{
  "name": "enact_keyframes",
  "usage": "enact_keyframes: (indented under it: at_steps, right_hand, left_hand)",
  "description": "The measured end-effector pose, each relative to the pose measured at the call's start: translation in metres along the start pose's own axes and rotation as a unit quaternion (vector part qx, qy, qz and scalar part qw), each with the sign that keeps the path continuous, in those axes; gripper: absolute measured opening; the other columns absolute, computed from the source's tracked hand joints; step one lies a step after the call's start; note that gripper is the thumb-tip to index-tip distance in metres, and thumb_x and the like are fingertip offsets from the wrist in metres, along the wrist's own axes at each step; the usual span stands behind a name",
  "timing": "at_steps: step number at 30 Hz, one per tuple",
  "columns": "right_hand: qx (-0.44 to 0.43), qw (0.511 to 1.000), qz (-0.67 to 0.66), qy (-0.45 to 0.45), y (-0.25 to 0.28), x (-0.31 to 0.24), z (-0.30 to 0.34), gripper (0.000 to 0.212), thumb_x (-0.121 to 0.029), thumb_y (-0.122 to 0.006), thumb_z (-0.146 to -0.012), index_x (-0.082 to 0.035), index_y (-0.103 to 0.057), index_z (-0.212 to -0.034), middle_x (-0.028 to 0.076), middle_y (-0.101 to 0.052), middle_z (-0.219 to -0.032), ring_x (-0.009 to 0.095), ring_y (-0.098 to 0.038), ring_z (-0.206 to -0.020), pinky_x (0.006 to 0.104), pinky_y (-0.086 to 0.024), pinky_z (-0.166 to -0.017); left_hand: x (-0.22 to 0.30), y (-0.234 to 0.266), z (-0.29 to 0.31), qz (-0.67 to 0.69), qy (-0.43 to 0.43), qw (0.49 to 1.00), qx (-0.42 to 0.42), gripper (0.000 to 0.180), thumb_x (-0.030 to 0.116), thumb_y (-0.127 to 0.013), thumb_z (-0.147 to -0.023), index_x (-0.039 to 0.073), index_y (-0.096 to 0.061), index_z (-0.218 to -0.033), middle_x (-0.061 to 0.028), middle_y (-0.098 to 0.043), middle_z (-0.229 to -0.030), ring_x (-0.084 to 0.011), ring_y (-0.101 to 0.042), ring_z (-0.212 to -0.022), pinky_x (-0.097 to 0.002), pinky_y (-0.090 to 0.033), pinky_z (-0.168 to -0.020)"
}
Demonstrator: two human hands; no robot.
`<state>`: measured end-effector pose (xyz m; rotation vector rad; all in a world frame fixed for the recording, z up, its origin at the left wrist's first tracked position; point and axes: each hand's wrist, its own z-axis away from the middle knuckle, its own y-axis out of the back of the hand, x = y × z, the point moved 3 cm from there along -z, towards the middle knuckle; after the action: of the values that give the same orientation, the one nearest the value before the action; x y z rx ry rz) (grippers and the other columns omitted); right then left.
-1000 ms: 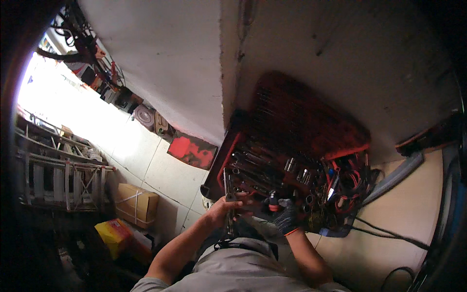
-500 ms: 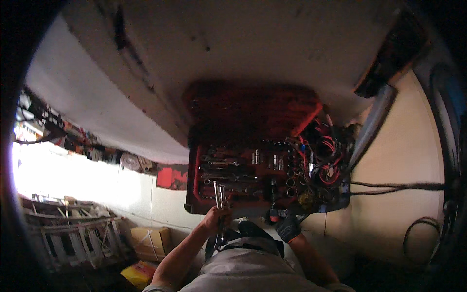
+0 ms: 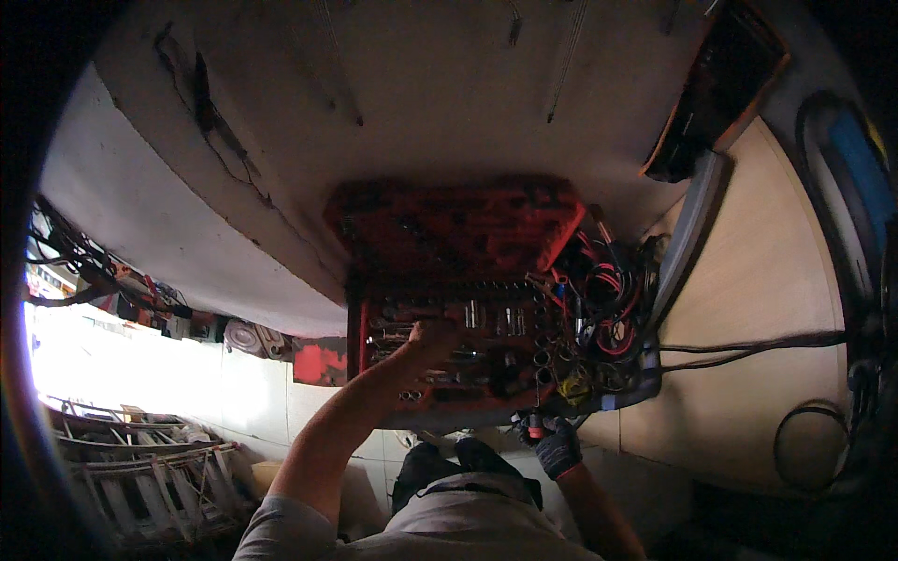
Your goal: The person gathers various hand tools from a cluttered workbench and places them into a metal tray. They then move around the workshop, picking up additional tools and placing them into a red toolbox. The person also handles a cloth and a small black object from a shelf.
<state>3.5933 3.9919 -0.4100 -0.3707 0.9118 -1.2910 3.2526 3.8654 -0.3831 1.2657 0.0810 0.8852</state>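
Observation:
An open red tool case point(image 3: 353, 327) stands in front of me, with wrenches point(image 3: 388, 353), upright silver sockets point(image 3: 511, 321) and other hand tools in it. My left hand point(image 3: 436, 338) is bare and reaches over the middle of the wrench rows. Its fingers lie in shadow, so whether they hold anything does not show. At the case's near right edge, my right hand point(image 3: 559, 449) wears a dark glove and is closed around a tool with a red and dark handle point(image 3: 535, 432). A thin shaft seems to point up from it; its exact kind is unclear.
Right of the case lies a tangle of red and black cables point(image 3: 613, 290). A grey curved bar point(image 3: 690, 238) rises beside a beige panel point(image 3: 748, 252). The raised red lid point(image 3: 458, 229) leans at the wall. Metal racks point(image 3: 154, 481) stand at lower left.
My left hand has moved from the near edge, where it held long silver tools, forward into the case. My right hand keeps its grip on the red-handled tool. The view has shifted slightly.

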Motion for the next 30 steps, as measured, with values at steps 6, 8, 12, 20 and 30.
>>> enact_keyframes:
  at_steps: [6,8,12,20,30]
  right_hand:
    - [0.041,0.999,-0.002,0.023,0.014,0.005,0.009,0.025,-0.022,-0.056,-0.090,-0.001,-0.063,-0.102,0.013,-0.065,-0.098,0.032,-0.061,-0.090,0.0462,-0.053,-0.086]
    - [0.064,0.997,-0.036,0.014,0.014,0.009,0.009,0.024,-0.022,-0.058,-0.089,-0.002,-0.062,-0.099,0.012,-0.064,-0.094,0.031,-0.060,-0.089,0.0468,-0.053,-0.086]
    - [-0.028,1.000,0.003,0.001,-0.001,0.015,-0.005,0.025,-0.022,-0.059,-0.088,-0.001,-0.063,-0.102,0.011,-0.066,-0.097,0.031,-0.062,-0.089,0.0481,-0.053,-0.088]
    - [-0.050,0.987,0.134,-0.066,-0.073,0.067,-0.050,0.030,-0.018,-0.058,-0.090,-0.001,-0.067,-0.113,0.014,-0.071,-0.106,0.032,-0.066,-0.099,0.0478,-0.054,-0.092]
    - [-0.199,0.881,0.280,-0.326,-0.274,0.225,-0.043,0.035,-0.024,-0.055,-0.092,-0.003,-0.063,-0.119,0.012,-0.069,-0.102,0.029,-0.067,-0.093,0.0447,-0.057,-0.082]
  left_hand:
    - [-0.021,-0.007,-0.008,0.064,-0.029,0.996,-0.048,0.027,0.018,-0.058,-0.092,0.010,-0.066,-0.116,-0.0106,-0.069,-0.097,-0.0259,-0.067,-0.089,-0.0419,-0.057,-0.069]
    - [-0.026,-0.011,-0.008,0.140,0.011,0.989,-0.045,0.033,0.019,-0.061,-0.086,0.011,-0.068,-0.118,-0.0143,-0.071,-0.108,-0.0312,-0.071,-0.099,-0.0469,-0.060,-0.075]
    - [-0.017,-0.005,0.011,-0.033,0.006,0.995,0.096,0.028,0.027,-0.066,-0.090,0.010,-0.069,-0.112,-0.0135,-0.069,-0.109,-0.0300,-0.068,-0.097,-0.0425,-0.056,-0.078]
    - [-0.002,-0.040,0.193,0.268,-0.049,0.944,0.186,0.029,0.018,-0.066,-0.089,0.011,-0.069,-0.117,-0.0149,-0.066,-0.118,-0.0359,-0.066,-0.104,-0.0445,-0.055,-0.084]
    - [-0.097,-0.146,0.477,0.473,0.435,0.746,0.172,0.034,0.033,-0.066,-0.093,0.009,-0.072,-0.117,-0.0135,-0.074,-0.107,-0.0256,-0.071,-0.101,-0.0367,-0.055,-0.089]
